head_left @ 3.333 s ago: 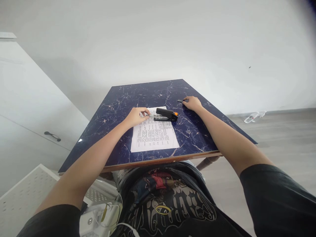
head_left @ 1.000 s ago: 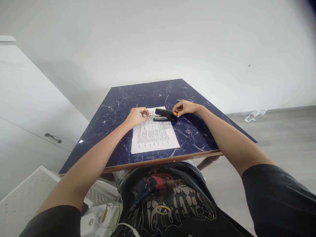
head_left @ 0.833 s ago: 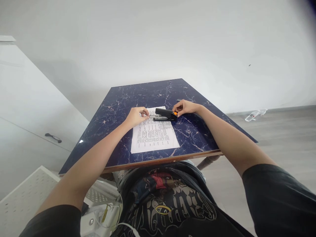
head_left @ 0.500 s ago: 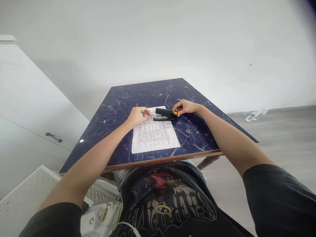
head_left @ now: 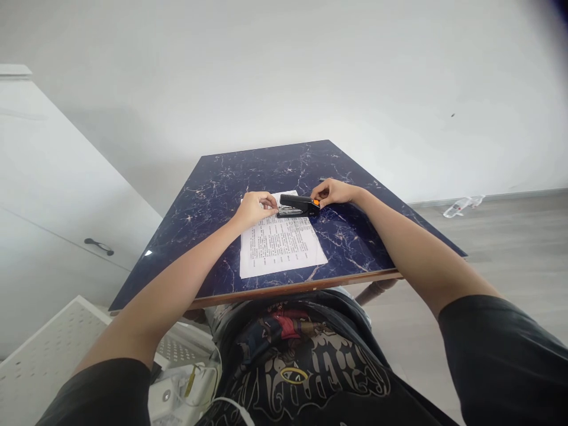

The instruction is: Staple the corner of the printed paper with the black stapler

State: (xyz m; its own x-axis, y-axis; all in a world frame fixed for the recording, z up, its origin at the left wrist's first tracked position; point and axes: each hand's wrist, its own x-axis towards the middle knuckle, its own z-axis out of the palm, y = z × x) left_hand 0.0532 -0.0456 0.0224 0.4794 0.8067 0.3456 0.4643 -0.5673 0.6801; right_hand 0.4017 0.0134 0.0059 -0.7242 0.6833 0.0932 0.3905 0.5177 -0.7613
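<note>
A black stapler (head_left: pixel 295 206) with an orange part at its rear end lies across the sheets of printed paper (head_left: pixel 281 248) on the dark blue table. Its upper arm is tilted up, and a shiny metal tray shows beneath it. At the front end, my left hand (head_left: pixel 256 207) pinches the tip of the metal tray, though the fingertips partly hide that spot. The thumb and fingers of my right hand (head_left: pixel 331 192) are closed on the rear end, beside the orange part.
The marbled table (head_left: pixel 248 168) stands against the white wall. A white cabinet (head_left: pixel 66 177) with a dark handle is at left, and a white perforated rack (head_left: pixel 53 349) with cables and a white device sits below. A clear plastic bottle (head_left: pixel 461 206) lies on the floor at right.
My left hand has moved slightly right, pushing the protruding metal piece further into the stapler. My right hand has stayed at the rear end. The view has shifted a little.
</note>
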